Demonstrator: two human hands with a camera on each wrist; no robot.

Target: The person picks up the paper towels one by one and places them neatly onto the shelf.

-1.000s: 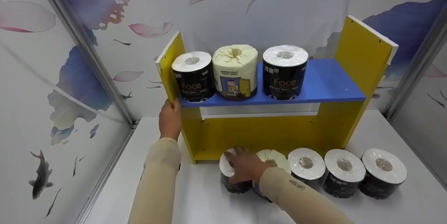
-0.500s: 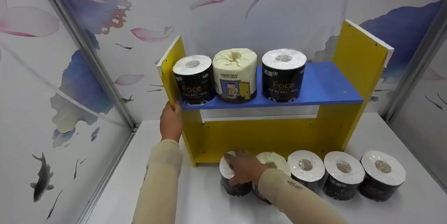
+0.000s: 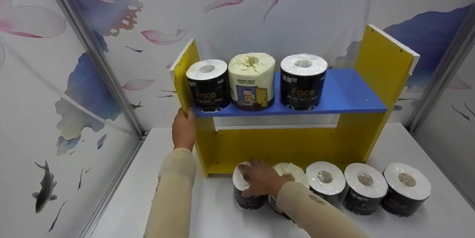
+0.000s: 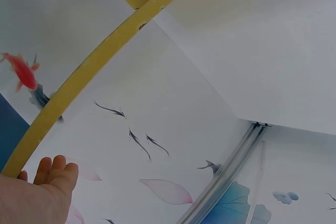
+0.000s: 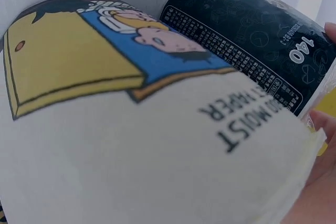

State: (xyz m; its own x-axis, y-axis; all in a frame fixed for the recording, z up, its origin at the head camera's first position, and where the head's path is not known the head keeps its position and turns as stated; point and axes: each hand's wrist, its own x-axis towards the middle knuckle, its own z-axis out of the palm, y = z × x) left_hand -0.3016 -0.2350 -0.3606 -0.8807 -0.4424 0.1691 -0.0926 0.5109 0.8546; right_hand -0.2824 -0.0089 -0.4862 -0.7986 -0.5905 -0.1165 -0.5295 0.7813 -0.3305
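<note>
On the blue board of a yellow shelf [image 3: 349, 89] stand three upright toilet rolls: at the left a black-wrapped roll [image 3: 208, 91] reading "Face" and "140", just beside it a cream roll [image 3: 252, 82] lettered "BAMBOO MOIST TOILET PAPER" over a cartoon figure and a yellow door, and then a second black roll [image 3: 302, 85], also marked "Face". Five more rolls stand in a row on the white tabletop [image 3: 207, 208] before the shelf, making eight in all, six black and two cream. The right hand [image 3: 262, 178] has its thumb and fingers spread round the top of the row's leftmost black roll [image 3: 249, 201], gripping it; the right wrist view shows "140" on that wrapper, with smaller print too blurred to read. Next comes a cream roll [image 3: 293, 172], partly behind the hand and sleeve, its "MOIST" and "PAPER" legible close up, then three black rolls [image 3: 364, 189], "Face" faintly showing on the two rightmost. The left hand [image 3: 184, 130] pinches the edge of the shelf's left side panel between thumb and fingers.
</note>
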